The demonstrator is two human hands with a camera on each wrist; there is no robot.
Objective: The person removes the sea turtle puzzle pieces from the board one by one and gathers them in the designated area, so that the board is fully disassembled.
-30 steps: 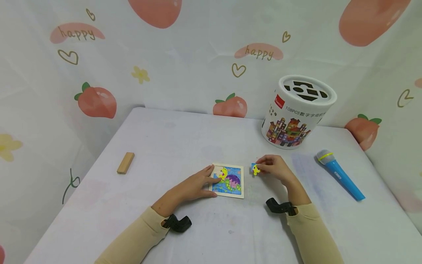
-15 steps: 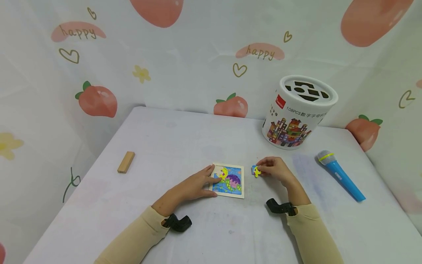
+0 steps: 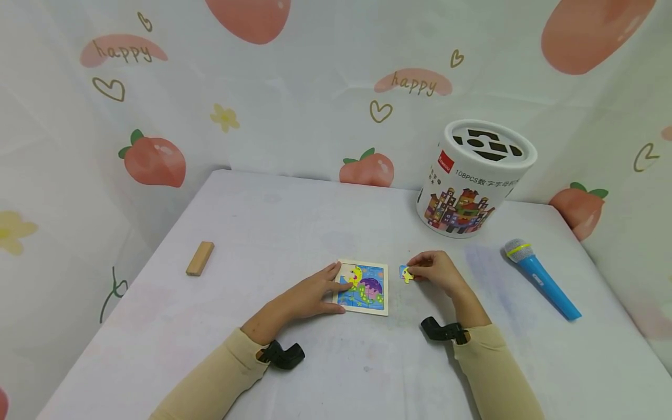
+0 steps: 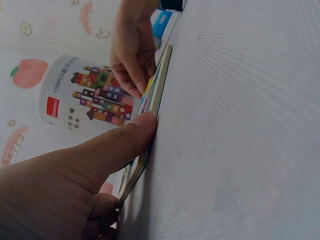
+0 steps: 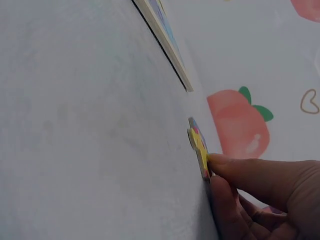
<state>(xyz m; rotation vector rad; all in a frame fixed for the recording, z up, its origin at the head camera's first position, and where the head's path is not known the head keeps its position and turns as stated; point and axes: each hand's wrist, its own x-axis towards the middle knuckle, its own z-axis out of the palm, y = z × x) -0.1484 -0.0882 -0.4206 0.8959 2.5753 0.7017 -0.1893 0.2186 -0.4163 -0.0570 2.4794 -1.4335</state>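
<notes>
In the head view my left hand (image 3: 308, 295) lies at the left side of a small square jigsaw puzzle, its pale wooden frame (image 3: 387, 294) flat on the table. The thumb holds the near edge and fingers reach over the left side of the colourful animal picture. A pale patch shows at the picture's upper left. Just right of the frame, my right hand (image 3: 438, 272) pinches a loose blue and yellow puzzle piece (image 3: 403, 272) between thumb and fingers. The right wrist view shows this piece (image 5: 199, 150) tilted close over the table, apart from the frame (image 5: 170, 50).
A large white bucket (image 3: 469, 186) with slotted lid stands at the back right. A blue toy microphone (image 3: 546, 283) lies on the right, and a small wooden block (image 3: 200, 259) on the left. Behind the table (image 3: 294, 221) hangs a peach-printed cloth (image 3: 294, 116).
The puzzle piece has turned a little in my right fingers and sits slightly nearer to me, with the hand shifting slightly. My left hand and the puzzle frame have stayed put.
</notes>
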